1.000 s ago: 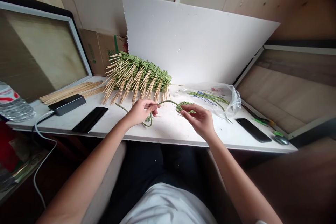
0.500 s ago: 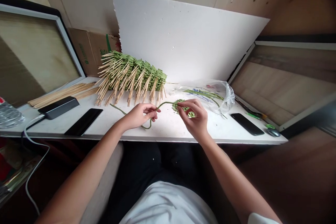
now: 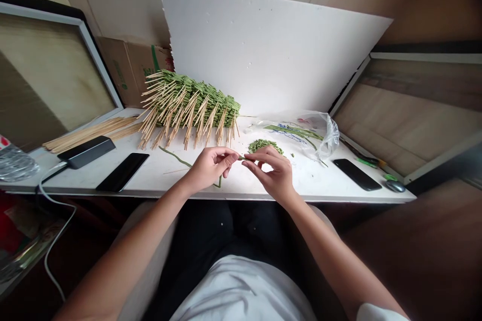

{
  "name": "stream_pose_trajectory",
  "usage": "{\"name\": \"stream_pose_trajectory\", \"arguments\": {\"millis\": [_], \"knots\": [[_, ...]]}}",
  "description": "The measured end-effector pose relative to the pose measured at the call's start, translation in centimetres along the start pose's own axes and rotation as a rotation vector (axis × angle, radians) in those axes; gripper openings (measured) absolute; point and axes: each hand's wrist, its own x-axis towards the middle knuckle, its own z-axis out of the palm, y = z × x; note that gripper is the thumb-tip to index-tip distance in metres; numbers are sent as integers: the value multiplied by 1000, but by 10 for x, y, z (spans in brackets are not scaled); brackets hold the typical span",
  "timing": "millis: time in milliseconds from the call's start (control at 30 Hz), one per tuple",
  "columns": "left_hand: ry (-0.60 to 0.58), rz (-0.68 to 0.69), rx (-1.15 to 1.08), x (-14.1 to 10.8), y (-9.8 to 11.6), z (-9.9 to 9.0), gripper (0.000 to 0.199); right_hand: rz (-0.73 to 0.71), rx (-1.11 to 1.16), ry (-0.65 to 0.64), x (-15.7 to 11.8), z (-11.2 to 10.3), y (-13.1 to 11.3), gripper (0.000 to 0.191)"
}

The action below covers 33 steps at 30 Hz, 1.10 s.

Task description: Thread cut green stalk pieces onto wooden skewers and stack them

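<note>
My left hand (image 3: 211,166) is closed around a long green bean (image 3: 175,157); one stretch trails out to the left over the white tabletop, and a bent bit shows below the hand. My right hand (image 3: 271,166) pinches the bean's other end, thumb and fingertips very near those of my left. Just behind my right hand lies a pile of short cut bean pieces (image 3: 263,146). Further back on the left is a large stack of bean pieces on wooden skewers (image 3: 192,103), their bare ends pointing toward me.
Loose skewers (image 3: 94,133), a black power bank (image 3: 86,152) and a phone (image 3: 123,172) lie on the left. To the right are a plastic bag (image 3: 327,135) with long beans, another phone (image 3: 356,174) and a mouse (image 3: 395,185). A white board (image 3: 278,50) stands behind.
My right hand has moved left toward my left hand, and the span of bean between them has become short. The pile of pieces shows more now. The view has shifted slightly.
</note>
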Motion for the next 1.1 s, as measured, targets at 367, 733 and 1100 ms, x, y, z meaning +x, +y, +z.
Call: {"name": "stream_pose_trajectory", "arguments": {"millis": [367,733,1100], "knots": [[-24,103,-85,-1,-8,13,35,221,330,-68,-3,4,4,17],[-12,-54,-352,4,-25,26,51,507,643,-132,-7,12,38,49],[0,-141,-266,13,-60,13,55,391,-409,-330,-40,6,114,22]]}}
